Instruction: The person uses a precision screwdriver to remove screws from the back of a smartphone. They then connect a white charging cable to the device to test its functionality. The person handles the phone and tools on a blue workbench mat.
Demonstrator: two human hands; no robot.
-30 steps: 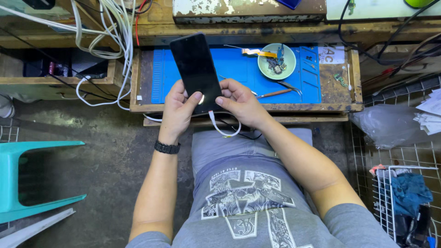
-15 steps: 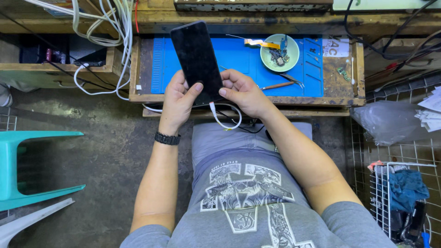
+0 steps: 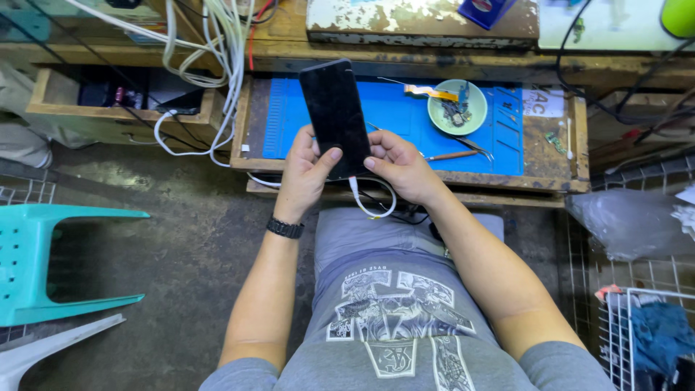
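Black phone [image 3: 335, 116] gripped from both sides at its lower end, over the front edge of the desk [image 3: 557, 177]: left hand [image 3: 304, 177] and right hand [image 3: 398, 166] both closed around it, thumbs on the dark screen. White cable [image 3: 373, 206] looping below the phone. Blue mat [image 3: 394, 119] and green dish [image 3: 457, 107] lying behind, toward the desk's back edge.

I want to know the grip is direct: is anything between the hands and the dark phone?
Nothing visible. The left hand and right hand clasp the phone directly at its lower end; a white cable hangs from its bottom edge, below the hands.
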